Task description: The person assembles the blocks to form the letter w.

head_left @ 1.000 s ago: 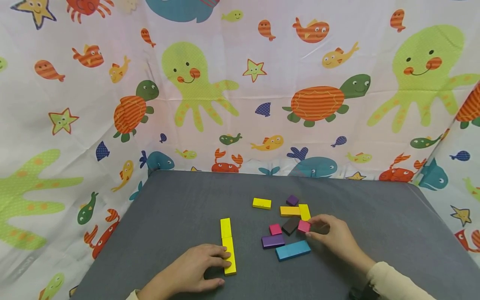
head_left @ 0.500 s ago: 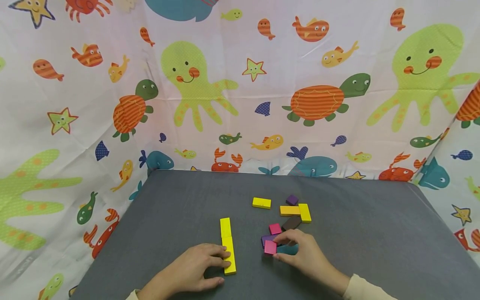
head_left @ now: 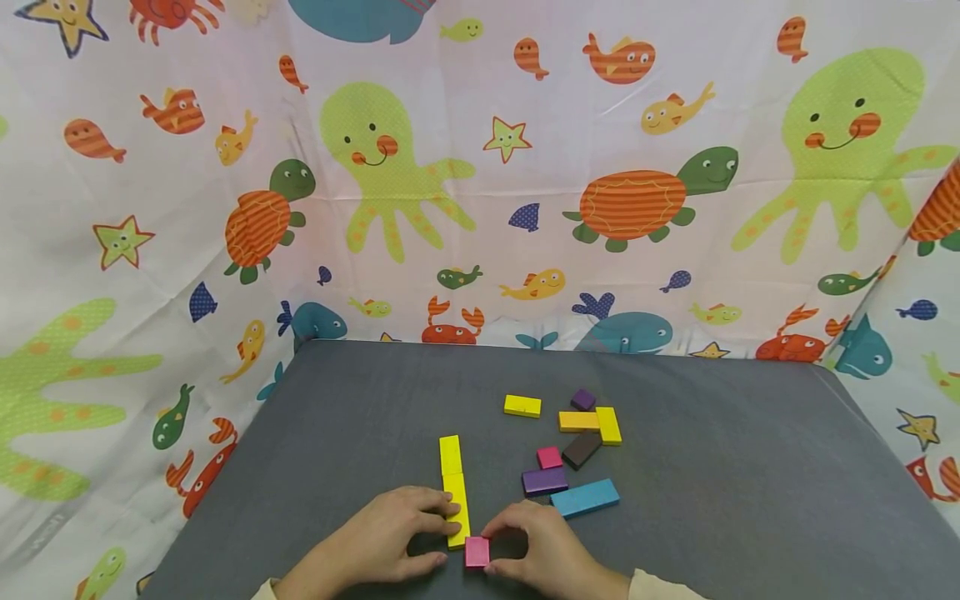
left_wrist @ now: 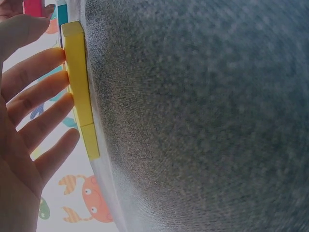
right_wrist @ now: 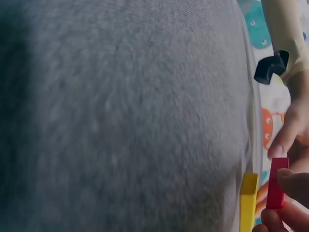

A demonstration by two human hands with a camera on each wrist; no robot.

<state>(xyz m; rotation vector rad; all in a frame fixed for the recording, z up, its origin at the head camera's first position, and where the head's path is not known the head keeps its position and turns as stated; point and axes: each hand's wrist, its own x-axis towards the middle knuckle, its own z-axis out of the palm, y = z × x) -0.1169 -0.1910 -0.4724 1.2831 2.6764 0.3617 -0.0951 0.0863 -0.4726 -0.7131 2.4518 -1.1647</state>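
Head view: small, square-faced pink block (head_left: 477,552), right hand (head_left: 551,546) pinches it. Left hand (head_left: 393,533), fingers extended, touches yellow block (head_left: 457,492) crowding pink's eleven o'clock; blue block (head_left: 585,497) at two.

A white cloth (head_left: 442,125) with printed sea creatures (head_left: 633,205) hangs behind the grey table (head_left: 360,417), its top apparently fabric.
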